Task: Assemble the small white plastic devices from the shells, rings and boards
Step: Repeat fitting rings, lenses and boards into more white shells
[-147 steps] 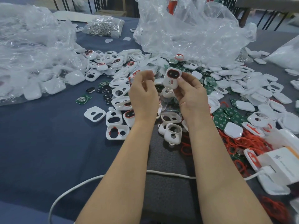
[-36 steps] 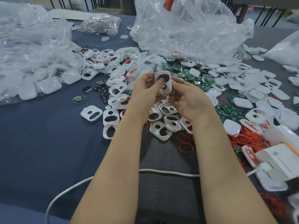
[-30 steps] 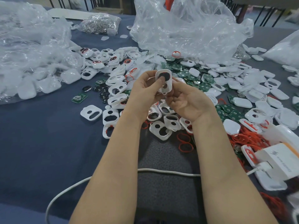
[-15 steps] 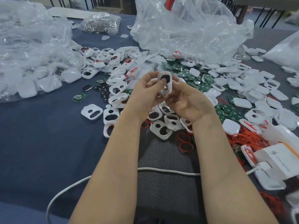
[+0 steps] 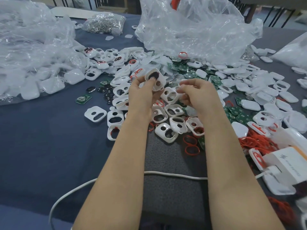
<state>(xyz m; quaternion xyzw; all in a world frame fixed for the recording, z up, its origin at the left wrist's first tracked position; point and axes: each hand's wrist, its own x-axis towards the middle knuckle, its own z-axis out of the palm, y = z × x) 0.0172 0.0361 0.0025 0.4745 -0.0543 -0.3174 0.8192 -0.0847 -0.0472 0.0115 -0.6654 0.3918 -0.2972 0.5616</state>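
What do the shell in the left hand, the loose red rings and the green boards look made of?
The shell: white moulded plastic, smooth, soft sheen on its rim. The red rings: probably rubber or silicone, thin matte loops, some bent. The green boards: likely printed circuit board, green with pale round pads.

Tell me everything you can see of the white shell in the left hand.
The white shell is a glossy plastic rounded rectangle with two openings: a large one, filled by a dark insert, and a smaller round hole, empty. It is held tilted above the pile of parts, its face toward the camera. The left hand grips it from below, thumb tip on the dark insert. The right hand does not touch it.
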